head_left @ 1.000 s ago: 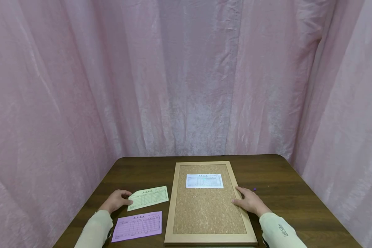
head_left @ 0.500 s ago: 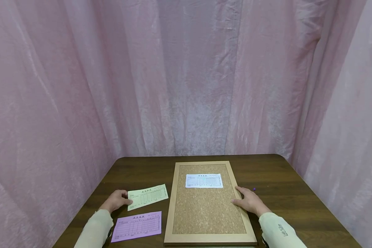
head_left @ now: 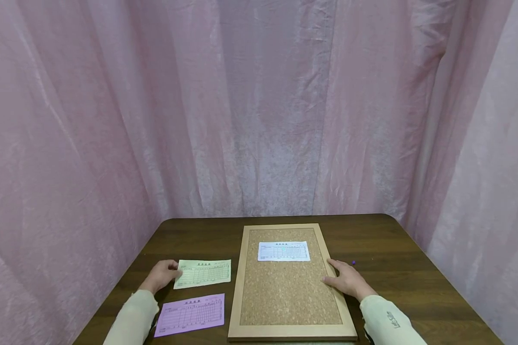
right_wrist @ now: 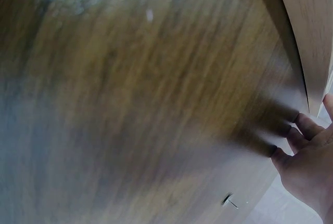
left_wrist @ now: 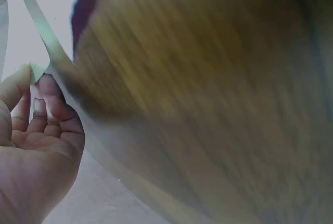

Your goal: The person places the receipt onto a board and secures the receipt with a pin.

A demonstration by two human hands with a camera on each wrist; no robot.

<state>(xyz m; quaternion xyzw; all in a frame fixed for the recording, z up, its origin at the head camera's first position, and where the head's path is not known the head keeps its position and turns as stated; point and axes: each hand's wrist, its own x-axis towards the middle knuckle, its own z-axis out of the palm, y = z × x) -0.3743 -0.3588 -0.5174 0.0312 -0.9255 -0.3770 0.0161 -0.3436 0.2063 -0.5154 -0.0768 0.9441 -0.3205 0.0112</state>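
My left hand [head_left: 161, 274] pinches the left edge of a pale green printed form slip [head_left: 205, 274] between thumb and forefinger. In the left wrist view the slip's pale corner [left_wrist: 39, 71] shows between those fingers. A purple form slip [head_left: 191, 315] lies on the table just nearer than the green one. My right hand [head_left: 347, 279] rests at the right side of a wood-framed corkboard [head_left: 291, 292], thumb over the frame and other fingers along its outer edge, fairly straight. On the board's upper part lies a white form slip [head_left: 283, 251] with a small teal dot [head_left: 283, 248] on it.
A purple-headed pushpin [head_left: 353, 262] lies on the dark wooden table [head_left: 406, 287] to the right of the board; the right wrist view shows a pin [right_wrist: 228, 200] with its needle out. Pink curtains [head_left: 259, 120] hang behind and at both sides.
My left hand has taken the green slip's edge and shifted it slightly left, turning it from slanted to nearly level. My right hand and the corkboard have stayed in place.
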